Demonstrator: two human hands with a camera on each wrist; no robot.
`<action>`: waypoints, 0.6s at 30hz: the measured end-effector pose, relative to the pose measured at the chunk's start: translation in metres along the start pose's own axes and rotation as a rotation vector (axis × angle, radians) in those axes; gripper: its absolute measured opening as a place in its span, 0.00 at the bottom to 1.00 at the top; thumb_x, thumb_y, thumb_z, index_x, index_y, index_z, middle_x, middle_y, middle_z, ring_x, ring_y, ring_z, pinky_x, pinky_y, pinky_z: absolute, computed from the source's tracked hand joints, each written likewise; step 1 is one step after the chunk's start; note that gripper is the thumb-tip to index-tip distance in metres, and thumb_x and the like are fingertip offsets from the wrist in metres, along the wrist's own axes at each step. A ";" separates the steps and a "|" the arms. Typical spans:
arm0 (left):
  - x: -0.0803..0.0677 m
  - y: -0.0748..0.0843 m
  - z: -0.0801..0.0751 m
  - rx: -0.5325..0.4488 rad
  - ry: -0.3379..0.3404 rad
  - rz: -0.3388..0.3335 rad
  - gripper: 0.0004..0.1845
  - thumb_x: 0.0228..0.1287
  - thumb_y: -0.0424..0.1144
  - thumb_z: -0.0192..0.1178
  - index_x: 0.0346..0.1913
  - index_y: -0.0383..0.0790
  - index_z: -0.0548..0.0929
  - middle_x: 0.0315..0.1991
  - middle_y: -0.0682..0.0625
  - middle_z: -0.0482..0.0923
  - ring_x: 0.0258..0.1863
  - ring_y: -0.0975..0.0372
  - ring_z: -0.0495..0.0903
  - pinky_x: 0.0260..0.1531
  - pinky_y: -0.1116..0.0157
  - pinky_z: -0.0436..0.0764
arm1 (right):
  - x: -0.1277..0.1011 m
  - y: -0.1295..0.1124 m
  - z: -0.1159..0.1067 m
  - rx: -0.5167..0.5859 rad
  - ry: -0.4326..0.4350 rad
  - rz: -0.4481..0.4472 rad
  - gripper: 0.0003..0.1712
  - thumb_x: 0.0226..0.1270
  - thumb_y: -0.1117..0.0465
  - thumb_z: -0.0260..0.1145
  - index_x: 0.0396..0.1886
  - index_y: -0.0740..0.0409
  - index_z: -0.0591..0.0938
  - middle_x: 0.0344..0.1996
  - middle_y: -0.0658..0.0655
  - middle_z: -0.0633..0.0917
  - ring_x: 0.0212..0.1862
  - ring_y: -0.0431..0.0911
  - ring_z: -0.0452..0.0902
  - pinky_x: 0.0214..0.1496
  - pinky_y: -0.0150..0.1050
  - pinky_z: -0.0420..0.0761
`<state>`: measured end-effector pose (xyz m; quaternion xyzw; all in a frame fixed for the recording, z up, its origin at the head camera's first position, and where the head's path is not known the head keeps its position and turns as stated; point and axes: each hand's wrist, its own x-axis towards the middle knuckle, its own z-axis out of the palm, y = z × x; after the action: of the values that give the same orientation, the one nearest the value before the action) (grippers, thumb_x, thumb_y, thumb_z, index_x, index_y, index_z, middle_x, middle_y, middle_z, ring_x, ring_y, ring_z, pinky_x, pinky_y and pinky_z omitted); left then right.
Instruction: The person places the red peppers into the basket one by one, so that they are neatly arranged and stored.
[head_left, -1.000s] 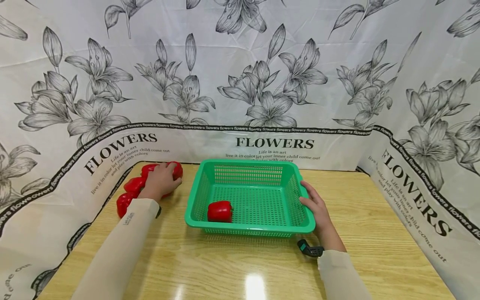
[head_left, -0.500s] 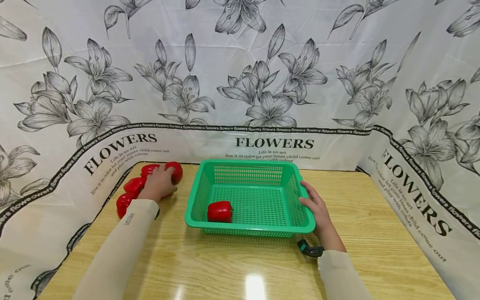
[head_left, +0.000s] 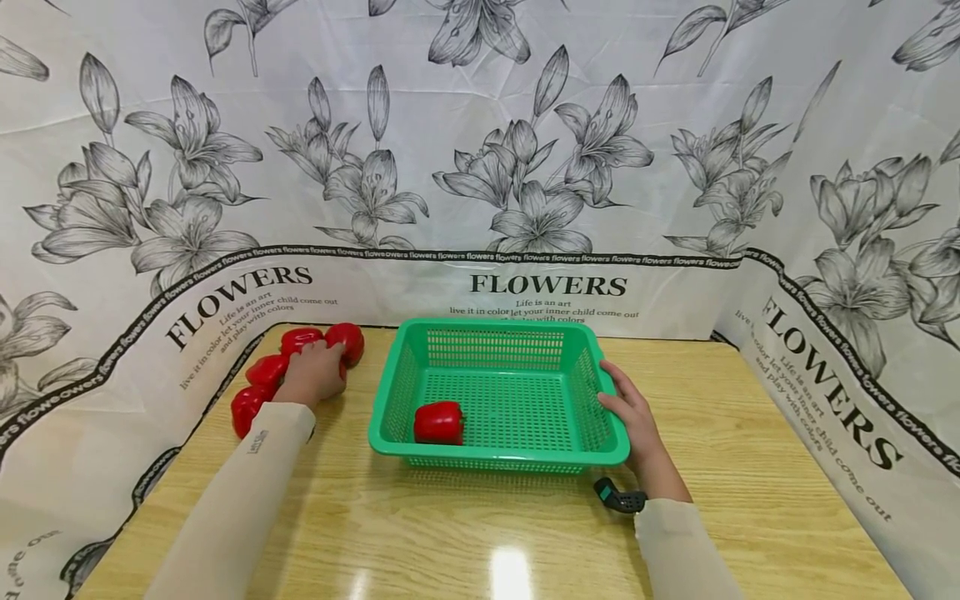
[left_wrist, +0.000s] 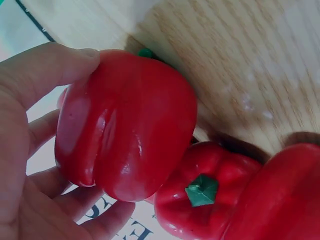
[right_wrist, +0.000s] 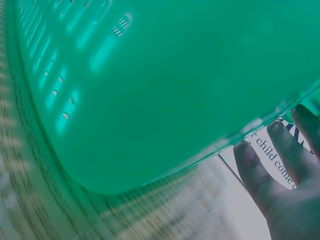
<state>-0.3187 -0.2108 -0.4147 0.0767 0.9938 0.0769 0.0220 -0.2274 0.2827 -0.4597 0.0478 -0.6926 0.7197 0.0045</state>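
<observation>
My left hand [head_left: 318, 372] is at the cluster of red toy bell peppers on the left. In the left wrist view, its thumb presses the near top of a bell pepper [left_wrist: 130, 125] and the other fingers curl round its side. A second bell pepper [left_wrist: 202, 192] with a green stem sits right beside it. My right hand [head_left: 637, 421] holds the right rim of a green plastic basket [head_left: 495, 455]; in the right wrist view its fingertips [right_wrist: 245, 152] meet the rim from outside. One red bell pepper [head_left: 439, 422] lies in the basket's near left corner.
More bell peppers stand along the table's left edge, among them one at the front [head_left: 247, 408] and one at the back [head_left: 347, 342]. Flower-printed cloth [head_left: 405, 283] walls in the wooden table [head_left: 450, 533] at the back and both sides.
My left hand has drawn slightly back and left, and its fingers have closed round a bell pepper. The right hand and the basket keep their places.
</observation>
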 end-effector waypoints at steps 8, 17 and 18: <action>0.003 -0.002 0.012 0.176 0.068 0.070 0.19 0.60 0.38 0.60 0.54 0.36 0.78 0.52 0.32 0.74 0.53 0.39 0.68 0.55 0.36 0.69 | -0.001 0.000 0.000 0.002 -0.005 -0.002 0.34 0.76 0.57 0.52 0.77 0.49 0.53 0.77 0.56 0.51 0.61 0.39 0.66 0.51 0.31 0.79; -0.005 0.009 0.009 0.288 0.101 0.098 0.16 0.65 0.38 0.59 0.52 0.34 0.78 0.51 0.30 0.74 0.51 0.38 0.70 0.52 0.37 0.73 | -0.001 0.000 0.000 -0.012 -0.007 -0.014 0.34 0.76 0.57 0.50 0.77 0.49 0.52 0.77 0.57 0.52 0.63 0.42 0.63 0.51 0.29 0.78; -0.005 0.010 0.008 0.290 0.088 0.093 0.16 0.65 0.38 0.59 0.53 0.34 0.78 0.52 0.30 0.74 0.52 0.38 0.70 0.53 0.37 0.73 | -0.001 0.000 0.000 -0.014 -0.007 -0.014 0.34 0.76 0.57 0.50 0.77 0.49 0.52 0.77 0.57 0.51 0.64 0.43 0.63 0.51 0.29 0.78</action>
<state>-0.3115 -0.2003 -0.4206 0.1215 0.9899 -0.0629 -0.0366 -0.2262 0.2829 -0.4599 0.0551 -0.6971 0.7148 0.0075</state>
